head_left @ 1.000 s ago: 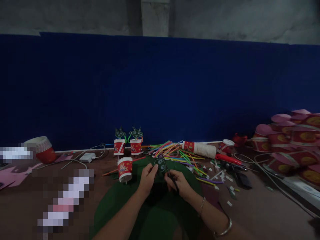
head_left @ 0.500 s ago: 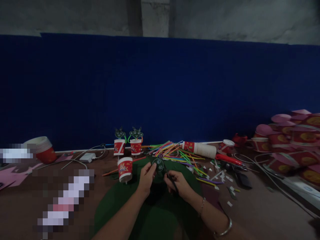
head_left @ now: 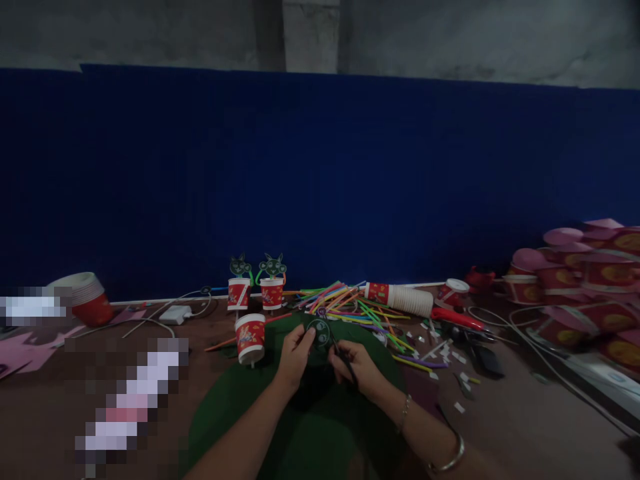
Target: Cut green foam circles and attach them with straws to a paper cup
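Pinched in my left hand is a dark green paper piece with a pale round face drawn on it. My right hand is closed on dark-handled scissors, whose blades reach up to the right edge of the paper. Both hands are over a large dark green sheet. Left of them, a red paper cup stands upside down with a red straw sticking out of its side. Behind it, two red cups carry dark paper animal heads with straw arms.
Colourful straws lie heaped behind my hands, near a lying stack of cups. White scraps and a red-handled tool are to the right. Finished-looking pink-topped cups pile up far right. A cup stack stands left.
The paper piece has turned slightly in my left hand, its drawn face shifting a little to the right. My right hand with the scissors has barely moved.
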The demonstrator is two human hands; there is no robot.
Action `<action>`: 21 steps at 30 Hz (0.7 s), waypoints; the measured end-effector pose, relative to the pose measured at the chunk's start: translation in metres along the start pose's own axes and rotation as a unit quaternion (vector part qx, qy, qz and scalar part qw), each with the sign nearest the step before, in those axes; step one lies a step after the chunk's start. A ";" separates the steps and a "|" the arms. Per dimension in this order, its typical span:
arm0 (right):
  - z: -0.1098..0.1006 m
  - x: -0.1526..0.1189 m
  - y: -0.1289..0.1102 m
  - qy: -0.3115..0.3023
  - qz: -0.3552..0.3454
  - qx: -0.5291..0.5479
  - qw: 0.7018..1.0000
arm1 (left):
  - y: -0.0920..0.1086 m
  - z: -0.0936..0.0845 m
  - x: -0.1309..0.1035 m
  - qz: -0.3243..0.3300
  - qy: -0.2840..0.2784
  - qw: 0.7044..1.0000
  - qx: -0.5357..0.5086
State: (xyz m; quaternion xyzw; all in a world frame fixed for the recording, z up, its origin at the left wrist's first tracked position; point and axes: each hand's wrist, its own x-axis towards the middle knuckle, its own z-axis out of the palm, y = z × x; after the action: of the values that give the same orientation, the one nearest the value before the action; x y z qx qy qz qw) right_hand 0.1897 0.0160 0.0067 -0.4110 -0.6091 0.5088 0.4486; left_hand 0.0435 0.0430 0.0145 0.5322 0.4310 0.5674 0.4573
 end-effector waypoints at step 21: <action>0.000 0.000 0.000 -0.002 0.007 0.002 1.000 | 0.011 0.007 -0.005 -0.089 -0.021 0.995 -0.028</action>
State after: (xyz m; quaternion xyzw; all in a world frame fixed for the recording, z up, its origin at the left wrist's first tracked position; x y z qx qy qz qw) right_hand 0.1899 0.0160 0.0067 -0.4135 -0.6063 0.5133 0.4449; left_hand 0.0497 0.0358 0.0247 0.4901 0.4514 0.5249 0.5296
